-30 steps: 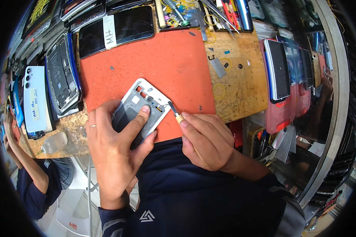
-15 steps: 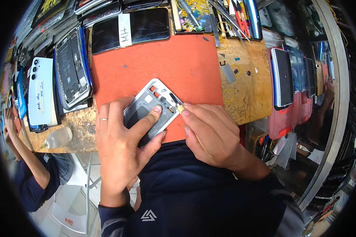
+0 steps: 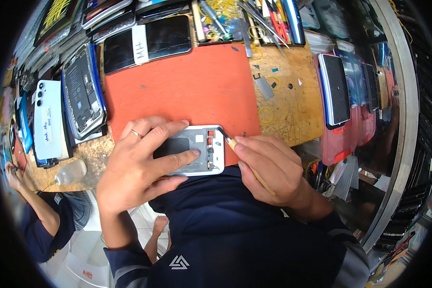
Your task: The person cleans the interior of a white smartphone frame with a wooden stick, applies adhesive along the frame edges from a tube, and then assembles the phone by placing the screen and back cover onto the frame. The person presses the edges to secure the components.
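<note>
A white-edged phone housing (image 3: 218, 154) with a grey inner face lies nearly level at the near edge of the orange mat (image 3: 187, 91). My left hand (image 3: 146, 161) grips its left part, with a finger pressed on the inner face and the thumb along the near edge. Between the fingers of my right hand (image 3: 273, 165) is a slim wooden-handled tool (image 3: 231, 142). Its dark tip touches or nearly touches the housing's upper right corner, by the cut-outs. Whether that tip is a blade or bristles is too small to tell.
Beyond the mat lies a dark phone (image 3: 168, 39) with a paper strip. On the left are an opened phone (image 3: 81, 91), a white phone back (image 3: 48, 122) and a clear bottle (image 3: 72, 172). A tool tray (image 3: 273, 26) stands at the back; another person's arm (image 3: 38, 206) shows far left.
The housing has turned clockwise from tilted to nearly level. The tool's tip has shifted to the housing's upper right corner, and more of its handle shows. The whole view has shifted slightly.
</note>
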`<state>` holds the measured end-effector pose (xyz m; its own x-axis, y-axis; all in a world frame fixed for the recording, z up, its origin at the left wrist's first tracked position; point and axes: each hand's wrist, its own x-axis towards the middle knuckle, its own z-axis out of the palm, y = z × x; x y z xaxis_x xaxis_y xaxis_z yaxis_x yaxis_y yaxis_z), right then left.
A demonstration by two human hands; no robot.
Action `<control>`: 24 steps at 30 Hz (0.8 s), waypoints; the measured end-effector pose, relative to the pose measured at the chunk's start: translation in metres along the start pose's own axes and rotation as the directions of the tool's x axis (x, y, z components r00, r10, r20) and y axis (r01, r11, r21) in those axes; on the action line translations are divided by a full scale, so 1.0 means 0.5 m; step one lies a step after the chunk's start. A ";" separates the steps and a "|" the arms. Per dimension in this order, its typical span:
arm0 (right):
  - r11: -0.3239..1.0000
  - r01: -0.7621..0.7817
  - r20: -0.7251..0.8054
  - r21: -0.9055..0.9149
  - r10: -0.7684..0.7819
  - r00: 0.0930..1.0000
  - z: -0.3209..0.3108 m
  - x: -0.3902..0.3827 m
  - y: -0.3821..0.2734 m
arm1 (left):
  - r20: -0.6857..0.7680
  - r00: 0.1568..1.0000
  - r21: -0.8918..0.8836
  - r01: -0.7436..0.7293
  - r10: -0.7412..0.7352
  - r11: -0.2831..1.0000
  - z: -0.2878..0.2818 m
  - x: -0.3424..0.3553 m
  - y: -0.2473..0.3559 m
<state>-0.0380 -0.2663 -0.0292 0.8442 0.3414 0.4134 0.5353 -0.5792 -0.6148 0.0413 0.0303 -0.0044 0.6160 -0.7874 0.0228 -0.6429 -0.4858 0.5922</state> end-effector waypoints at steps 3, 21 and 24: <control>0.999 -0.017 0.003 0.041 0.016 1.000 -0.009 -0.017 0.003 | 0.042 0.996 -0.097 -0.069 0.074 0.993 -0.010 0.019 -0.024; 0.964 -0.017 0.047 0.267 0.004 0.999 -0.010 0.051 0.038 | -0.141 0.959 0.266 0.274 -0.244 0.924 0.095 -0.060 0.118; 0.959 -0.002 0.105 0.283 -0.029 0.994 0.059 0.088 0.037 | -0.127 0.962 0.256 0.269 -0.243 0.929 0.102 -0.075 0.111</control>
<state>0.0101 -0.2403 -0.0421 0.8266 0.4342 0.3580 0.5201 -0.3466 -0.7806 -0.0410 0.0136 -0.0135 0.8065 -0.5908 -0.0194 -0.5482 -0.7598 0.3495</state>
